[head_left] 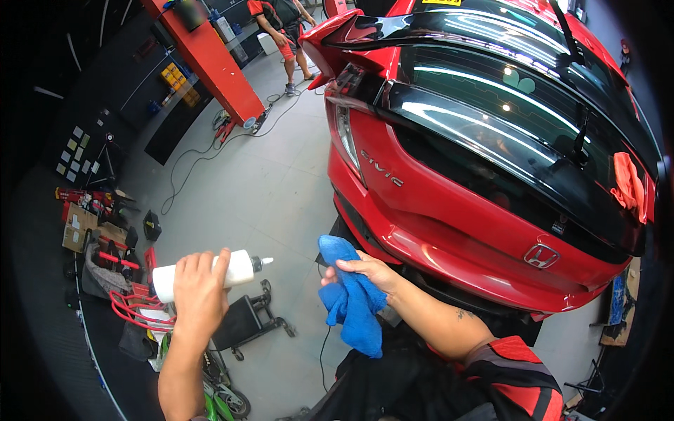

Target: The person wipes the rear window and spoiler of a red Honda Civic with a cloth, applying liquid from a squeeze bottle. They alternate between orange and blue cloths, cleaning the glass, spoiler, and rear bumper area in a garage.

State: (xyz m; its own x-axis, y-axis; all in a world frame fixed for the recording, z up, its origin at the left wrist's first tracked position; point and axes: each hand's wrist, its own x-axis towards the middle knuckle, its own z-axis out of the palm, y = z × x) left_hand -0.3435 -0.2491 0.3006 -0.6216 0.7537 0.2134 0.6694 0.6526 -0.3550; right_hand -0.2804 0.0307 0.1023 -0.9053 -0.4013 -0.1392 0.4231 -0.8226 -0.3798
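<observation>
My left hand [201, 284] is wrapped round a white squeeze bottle [239, 269], held on its side with the pale nozzle pointing right. In my right hand [370, 270] a blue cloth [354, 309] is bunched, its top standing above my thumb and its folds hanging below. A short gap lies between the nozzle and the cloth. Beyond my right hand is the rear of a red car [449, 182], with a dark rear window and a spoiler. An orange-red cloth [628, 184] is draped over the car's far right rear edge.
A black wheeled stool [246, 323] stands below the bottle. Tools and boxes [91, 228] crowd the left wall. A cable [184, 184] trails over the floor toward a red pillar [210, 63]. Another person [284, 35] stands in the background near the spoiler.
</observation>
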